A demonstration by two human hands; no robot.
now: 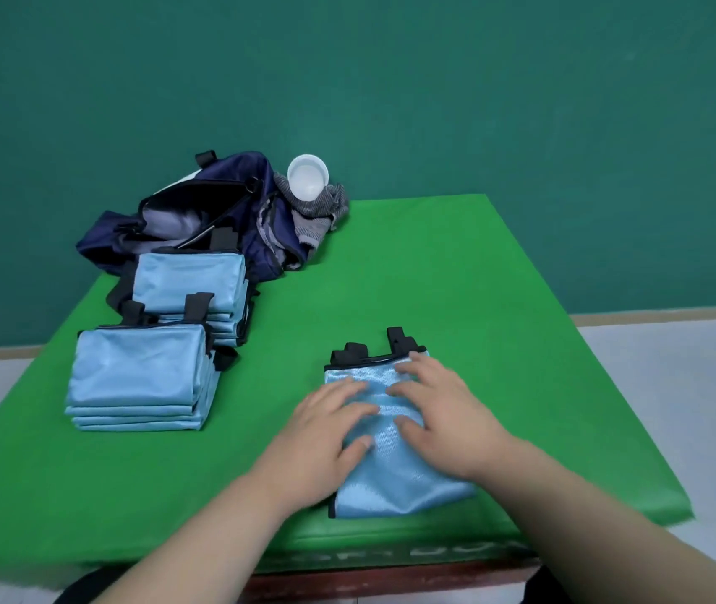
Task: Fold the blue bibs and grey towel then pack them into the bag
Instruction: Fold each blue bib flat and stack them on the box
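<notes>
Both hands flat: left hand (331,422), right hand (443,411) press the shiny light-blue folded bib (395,477) near-centre on the green table (500,342) to set the crease | two folded stacks (138,377) wait left, beside the open navy bag (199,224) far-left.

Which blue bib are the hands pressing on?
The single bib, alone near the front edge of the table. The left hand and right hand lie flat on it; the others sit in a near stack and a far stack on the left.

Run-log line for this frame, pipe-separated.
phase: folding | left hand: flat on bib | right hand: flat on bib | near stack, far stack: folded | towel: crumpled by bag, cup on it | bag: open
</notes>
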